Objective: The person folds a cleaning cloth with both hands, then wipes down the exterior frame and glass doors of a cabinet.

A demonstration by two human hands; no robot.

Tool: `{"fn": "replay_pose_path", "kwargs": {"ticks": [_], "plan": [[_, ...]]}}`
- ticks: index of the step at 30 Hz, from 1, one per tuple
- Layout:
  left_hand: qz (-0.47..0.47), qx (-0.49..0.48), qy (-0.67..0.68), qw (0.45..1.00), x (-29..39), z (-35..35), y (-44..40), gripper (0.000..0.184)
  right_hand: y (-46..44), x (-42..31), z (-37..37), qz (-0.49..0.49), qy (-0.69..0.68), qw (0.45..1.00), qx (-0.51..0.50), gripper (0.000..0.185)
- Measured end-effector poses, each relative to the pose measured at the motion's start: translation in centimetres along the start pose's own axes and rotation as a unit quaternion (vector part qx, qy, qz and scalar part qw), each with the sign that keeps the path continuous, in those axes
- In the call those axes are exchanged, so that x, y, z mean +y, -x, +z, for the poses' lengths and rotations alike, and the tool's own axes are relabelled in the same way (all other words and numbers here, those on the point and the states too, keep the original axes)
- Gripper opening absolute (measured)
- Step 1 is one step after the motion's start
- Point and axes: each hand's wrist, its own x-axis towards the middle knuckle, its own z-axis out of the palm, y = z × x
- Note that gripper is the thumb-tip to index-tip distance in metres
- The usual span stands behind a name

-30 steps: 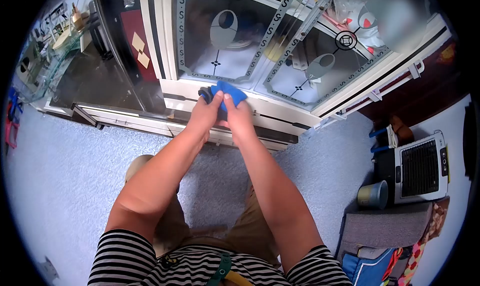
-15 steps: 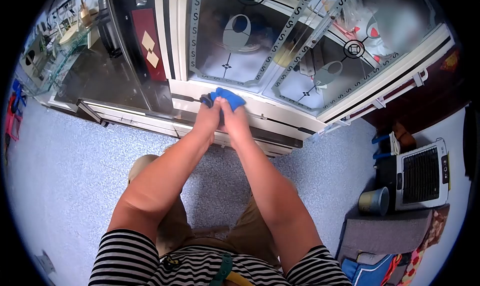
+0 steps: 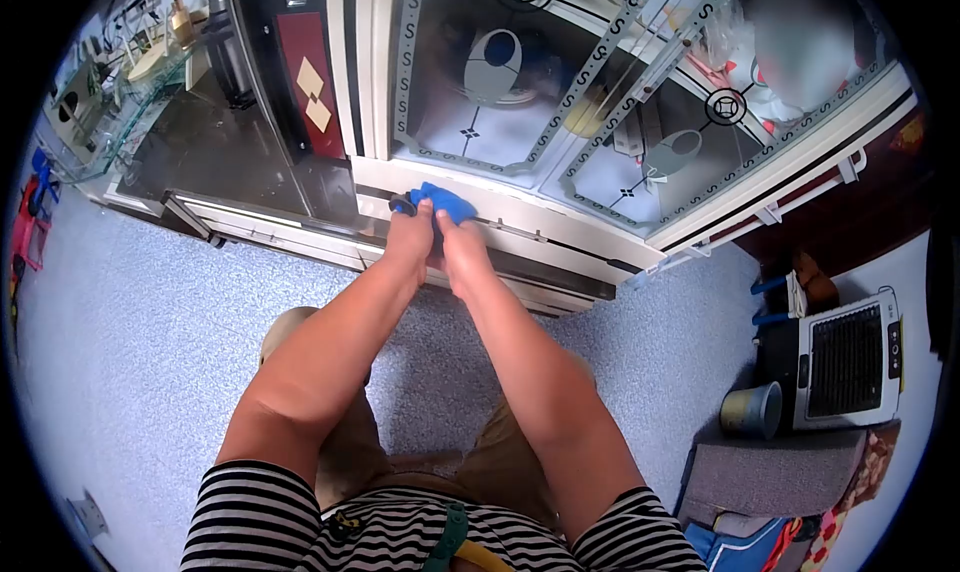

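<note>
A crumpled blue cloth (image 3: 447,202) is bunched at the front of the white drawer (image 3: 520,244), just below the glass doors. My left hand (image 3: 408,236) is closed at the cloth's left side, with its thumb against the fabric. Beside those fingers shows a small dark round thing (image 3: 402,205), whose kind I cannot make out. Closed on the cloth from the right is my right hand (image 3: 463,244), its thumb near the left one. The undersides of both hands and most fingers are hidden.
Patterned glass doors (image 3: 490,72) stand above the drawer. A dark countertop (image 3: 230,172) lies to the left. On the right are a white rail (image 3: 770,212), a bucket (image 3: 752,410), an air cooler (image 3: 848,357) and a grey cushioned seat (image 3: 775,467). Speckled flooring (image 3: 640,362) lies below.
The camera view has shifted slightly, so the cabinet appears farther right. Relative to the drawer front, both hands and the blue cloth have moved a little left. The grip looks the same.
</note>
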Motion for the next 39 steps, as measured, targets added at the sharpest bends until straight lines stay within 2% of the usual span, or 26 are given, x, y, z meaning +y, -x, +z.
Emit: {"fn": "replay_pose_path", "kwargs": {"ticks": [4, 6, 9, 13, 17, 19, 22, 23, 25, 26, 28, 35, 37, 38, 39], "plan": [[-0.007, -0.018, 0.026, 0.999, 0.3, -0.1, 0.2, 0.052, 0.3, -0.6, 0.0, -0.005, 0.032, 0.999, 0.017, 0.049], [0.022, 0.008, 0.041, 0.999, 1.4, 0.1, 1.7, 0.052, 0.2, -0.9, -0.3, -0.108, 0.105, 0.989, -0.006, 0.053], [0.067, 0.015, 0.062, 0.996, 3.8, 0.5, 4.6, 0.058, 1.6, -2.6, 0.3, -0.146, 0.141, 0.979, 0.013, 0.057], [0.086, 0.032, 0.047, 0.995, 3.2, 0.8, 3.9, 0.06, 1.2, -2.4, 0.6, -0.118, 0.192, 0.974, 0.031, 0.056], [0.044, 0.064, 0.012, 0.997, 2.1, 0.7, 2.5, 0.063, 0.0, -0.6, 1.0, -0.147, 0.183, 0.971, 0.04, 0.055], [0.025, 0.085, 0.0, 0.996, 1.2, 0.6, 1.4, 0.063, -0.5, -0.1, 1.0, -0.06, 0.19, 0.98, 0.01, 0.056], [-0.033, 0.066, 0.03, 0.997, 1.0, 0.2, 1.3, 0.063, 0.1, -0.6, 1.0, -0.039, 0.214, 0.976, 0.018, 0.058], [-0.032, 0.065, 0.03, 0.997, 1.3, 0.1, 1.5, 0.063, 0.0, -0.5, 1.1, -0.04, 0.213, 0.976, 0.018, 0.058], [-0.014, 0.045, 0.086, 0.995, 1.9, 0.3, 2.3, 0.063, 0.2, -0.5, 1.2, -0.111, 0.218, 0.969, 0.044, 0.06], [-0.018, 0.044, 0.084, 0.995, 2.0, 0.3, 2.7, 0.063, 0.2, -0.5, 1.0, -0.107, 0.218, 0.969, 0.046, 0.06], [0.04, 0.051, 0.073, 0.995, 3.4, 0.7, 3.9, 0.063, 0.6, -1.7, 1.1, -0.198, 0.257, 0.944, 0.066, 0.063], [0.038, 0.079, 0.083, 0.993, 2.6, 1.1, 3.2, 0.061, -1.3, 0.2, 1.2, -0.22, 0.278, 0.93, 0.098, 0.065], [-0.018, 0.109, 0.064, 0.992, 2.0, 1.0, 2.6, 0.06, -1.7, 0.9, 1.2, -0.187, 0.286, 0.937, 0.066, 0.065], [-0.016, 0.11, 0.065, 0.992, 1.5, 0.9, 2.0, 0.06, -2.0, 1.2, 1.1, -0.189, 0.285, 0.937, 0.065, 0.065], [-0.03, 0.101, 0.065, 0.992, 1.1, 0.7, 1.6, 0.06, -2.0, 1.2, 1.0, -0.141, 0.294, 0.944, 0.048, 0.063]]}}
